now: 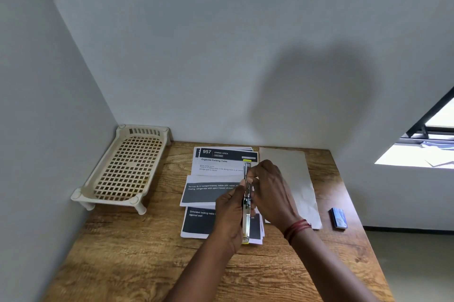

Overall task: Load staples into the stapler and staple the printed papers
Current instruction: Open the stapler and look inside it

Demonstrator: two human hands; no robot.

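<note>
A metal stapler (pixel 246 223) with yellow ends is held lengthwise above the printed papers (pixel 216 191), swung open. My left hand (pixel 231 215) grips its lower part from the left. My right hand (pixel 270 186) pinches at the upper part of the stapler with its fingertips; whether it holds staples I cannot tell. The papers lie in a loose stack on the wooden table (pixel 137 252), printed with dark bands and the number 957. A small blue staple box (pixel 339 218) lies to the right on the table.
A cream plastic rack (pixel 122 169) stands in the left corner against the walls. A blank white sheet (pixel 294 179) lies right of the stack. The table's right edge drops off beside the staple box. A window shows at far right.
</note>
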